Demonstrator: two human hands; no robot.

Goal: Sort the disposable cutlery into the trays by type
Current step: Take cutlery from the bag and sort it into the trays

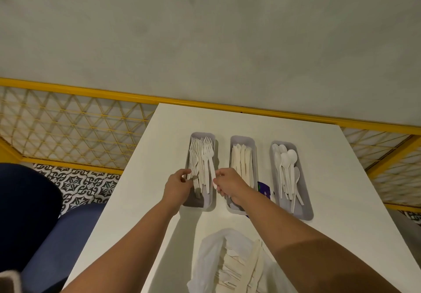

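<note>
Three grey trays stand side by side on the white table (141, 178). The left tray (210, 201) holds several forks, the middle tray (234, 141) holds several knives, the right tray (306, 210) holds several spoons. My right hand (230, 184) pinches the handle of a white fork (209, 160) that lies over the left tray, tines pointing away. My left hand (178, 185) grips the near ends of the bundle of forks (197, 156) in that tray. A white plastic bag (209, 258) with more cutlery lies near the table's front edge.
A purple packet (264, 189) sits between the middle and right trays. A blue chair (57, 235) stands left of the table over patterned floor tiles. A yellow mesh railing (68, 119) runs behind the table, below a grey wall.
</note>
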